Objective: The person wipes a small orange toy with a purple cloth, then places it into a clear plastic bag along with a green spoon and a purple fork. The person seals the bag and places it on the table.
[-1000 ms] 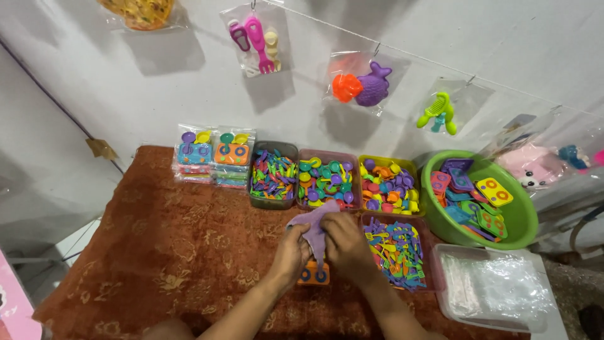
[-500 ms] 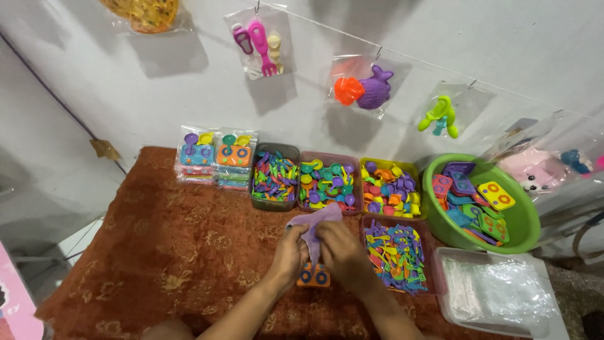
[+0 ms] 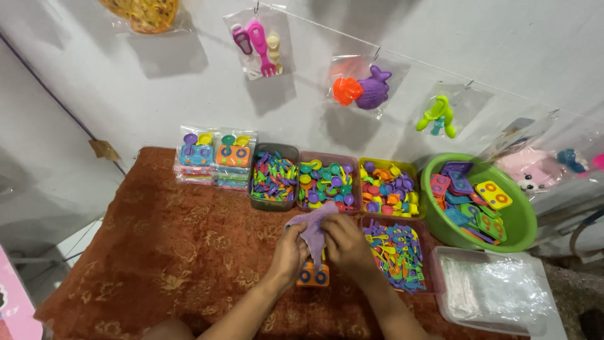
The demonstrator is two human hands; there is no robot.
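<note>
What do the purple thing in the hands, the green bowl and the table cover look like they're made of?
Purple piece: seemingly soft, matte cloth or thin plastic film; it crumples and drapes between the left hand and right hand. Green bowl: probably plastic, with a smooth, uniform, slightly glossy wall. Table cover: looks like woven, matte fabric with a patterned rust surface.

Both hands' fingers [image 3: 301,234] are hidden in purple cloth [image 3: 313,228].
</note>
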